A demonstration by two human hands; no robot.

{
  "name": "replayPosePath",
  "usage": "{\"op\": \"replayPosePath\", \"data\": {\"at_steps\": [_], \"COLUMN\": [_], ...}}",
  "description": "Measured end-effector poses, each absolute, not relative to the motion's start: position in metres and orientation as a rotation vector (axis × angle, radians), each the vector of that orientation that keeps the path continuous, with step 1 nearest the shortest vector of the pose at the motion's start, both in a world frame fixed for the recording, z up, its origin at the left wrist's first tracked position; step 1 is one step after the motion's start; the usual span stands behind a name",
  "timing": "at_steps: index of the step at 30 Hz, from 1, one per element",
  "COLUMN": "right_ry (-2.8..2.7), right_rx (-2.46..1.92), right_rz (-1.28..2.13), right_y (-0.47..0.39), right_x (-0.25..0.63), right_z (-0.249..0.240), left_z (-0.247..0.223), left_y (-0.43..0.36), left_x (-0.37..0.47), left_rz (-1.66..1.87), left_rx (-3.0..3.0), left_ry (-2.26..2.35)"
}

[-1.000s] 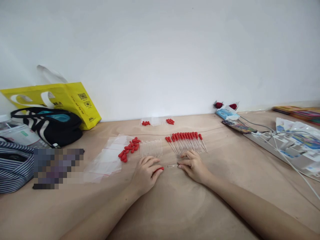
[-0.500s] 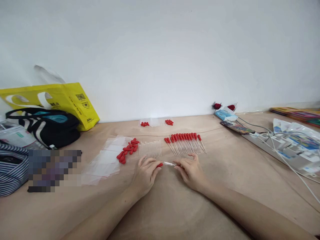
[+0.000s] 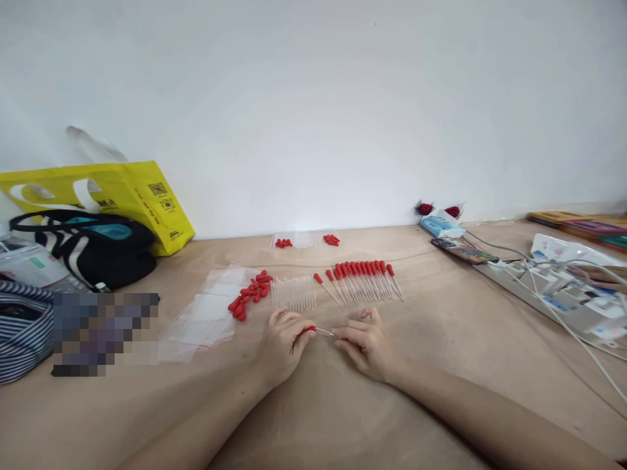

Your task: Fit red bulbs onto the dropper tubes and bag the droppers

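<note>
Between the thumb and fingers of my left hand (image 3: 284, 339) is a red rubber bulb (image 3: 308, 329), mostly covered by the fingertips. A clear glass dropper tube (image 3: 324, 332) runs from the bulb's mouth to my right hand (image 3: 367, 341), whose fingertips pinch its other end. Tube and bulb meet; how deep the tube sits is too small to tell. Just beyond my left hand lies a row of bare glass tubes (image 3: 294, 294). Farther right, several droppers with red bulbs (image 3: 362, 269) lie side by side. Loose red bulbs (image 3: 255, 288) are heaped to the left.
Clear zip bags (image 3: 208, 320) lie spread left of the loose bulbs. Two small bags of red bulbs (image 3: 283, 243) rest by the wall. At far left stand a yellow bag (image 3: 169, 225) and a black bag (image 3: 117, 254); a power strip (image 3: 543, 294) with cables lies right.
The gap between bulb and tube has closed, and both hands have drawn slightly nearer each other. The leftmost dropper in the row has shifted left, apart from its neighbour.
</note>
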State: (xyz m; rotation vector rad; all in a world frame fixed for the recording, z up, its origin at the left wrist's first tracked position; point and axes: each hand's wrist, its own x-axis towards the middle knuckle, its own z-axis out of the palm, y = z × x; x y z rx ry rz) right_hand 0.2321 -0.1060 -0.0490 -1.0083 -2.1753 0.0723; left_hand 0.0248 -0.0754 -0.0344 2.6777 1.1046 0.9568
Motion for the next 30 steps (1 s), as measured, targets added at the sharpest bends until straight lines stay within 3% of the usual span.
{"op": "replayPosePath", "data": {"at_steps": [9, 30], "right_ry": [-2.276, -2.290], "right_rx": [-0.984, -0.996], "right_rz": [-0.051, 0.026], "right_y": [-0.104, -0.100], "right_x": [0.239, 0.224], "right_z": [-0.044, -0.048], "left_z": [-0.029, -0.035], "left_y": [-0.083, -0.082], "left_x": [0.027, 0.029], "left_rz": [0.928, 0.954], "left_rx": [2.746, 2.782], "left_ry": [0.933, 0.869]}}
